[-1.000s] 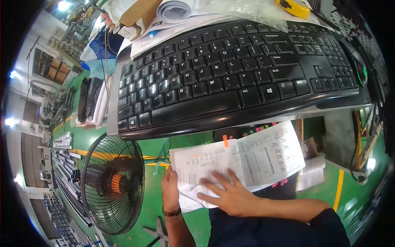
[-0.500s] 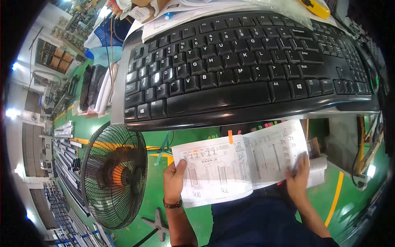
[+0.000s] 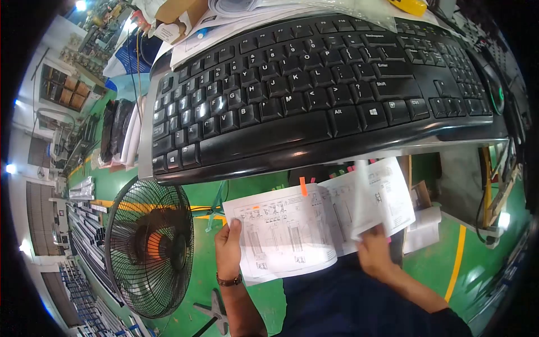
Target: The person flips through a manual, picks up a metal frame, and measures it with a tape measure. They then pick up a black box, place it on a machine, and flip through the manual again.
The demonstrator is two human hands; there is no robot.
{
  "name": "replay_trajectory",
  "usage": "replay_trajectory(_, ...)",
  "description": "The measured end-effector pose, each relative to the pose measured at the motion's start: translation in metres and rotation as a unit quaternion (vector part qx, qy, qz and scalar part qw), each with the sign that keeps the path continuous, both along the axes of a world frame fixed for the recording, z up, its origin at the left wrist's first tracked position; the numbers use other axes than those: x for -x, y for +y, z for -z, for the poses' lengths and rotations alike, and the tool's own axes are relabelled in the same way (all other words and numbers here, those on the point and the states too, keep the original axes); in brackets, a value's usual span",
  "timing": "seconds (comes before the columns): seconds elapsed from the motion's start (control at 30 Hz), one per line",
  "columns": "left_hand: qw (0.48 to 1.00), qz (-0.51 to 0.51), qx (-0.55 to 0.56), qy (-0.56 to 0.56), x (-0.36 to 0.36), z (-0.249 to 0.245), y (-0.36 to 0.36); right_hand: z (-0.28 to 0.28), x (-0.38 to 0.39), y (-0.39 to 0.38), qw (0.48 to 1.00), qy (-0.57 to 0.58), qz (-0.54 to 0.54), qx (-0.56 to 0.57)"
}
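An open booklet (image 3: pixel 286 241) of printed technical drawings lies spread below the desk edge, with coloured tabs along its top. Its left edge is gripped by my left hand (image 3: pixel 228 247), thumb on top of the page; a brown-strapped watch (image 3: pixel 229 279) circles that wrist. My right hand (image 3: pixel 375 250) has its fingers closed on a lifted page (image 3: pixel 368 205), which curls up over the right half. More drawings show on the sheet beneath it. Where the fingertips meet the paper is slightly blurred.
A black keyboard (image 3: pixel 292 95) rests on the desk above the booklet, with papers (image 3: pixel 193 48) and a yellow tool (image 3: pixel 411 7) behind it. A black standing fan (image 3: pixel 149 247) is at left on the green floor (image 3: pixel 269 314). A cardboard box (image 3: pixel 424 196) is at right.
My right hand has moved left from the booklet's right edge, lifting a page and turning it leftward. My left hand keeps its grip. The whole view has shifted slightly.
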State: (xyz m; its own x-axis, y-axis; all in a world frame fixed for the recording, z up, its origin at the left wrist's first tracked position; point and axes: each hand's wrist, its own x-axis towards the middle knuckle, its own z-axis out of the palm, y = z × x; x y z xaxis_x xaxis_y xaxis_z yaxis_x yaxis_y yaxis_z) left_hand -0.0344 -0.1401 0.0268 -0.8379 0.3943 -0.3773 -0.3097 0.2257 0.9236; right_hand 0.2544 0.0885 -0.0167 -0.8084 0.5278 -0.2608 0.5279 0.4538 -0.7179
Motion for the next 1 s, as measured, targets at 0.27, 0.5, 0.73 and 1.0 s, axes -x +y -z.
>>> replay_trajectory(0.27, 1.000, -0.009, -0.024, -0.017, -0.006, -0.009, 0.005, -0.041, 0.081, -0.040, 0.929, 0.170, -0.311, -0.106)
replay_trajectory(0.5, 0.988, 0.084, -0.073, 0.106, -0.016, -0.009, 0.004, -0.047, 0.097, -0.050, 0.889, 0.204, -0.397, -0.103)
replay_trajectory(0.73, 0.999, 0.038, 0.015, 0.031, -0.007, -0.014, 0.008, -0.048, 0.084, -0.030, 0.919, 0.178, -0.349, -0.035)
replay_trajectory(1.0, 0.999, 0.019, 0.019, 0.019, 0.000, 0.004, -0.006, 0.027, -0.031, 0.028, 0.975, 0.002, 0.113, -0.193)
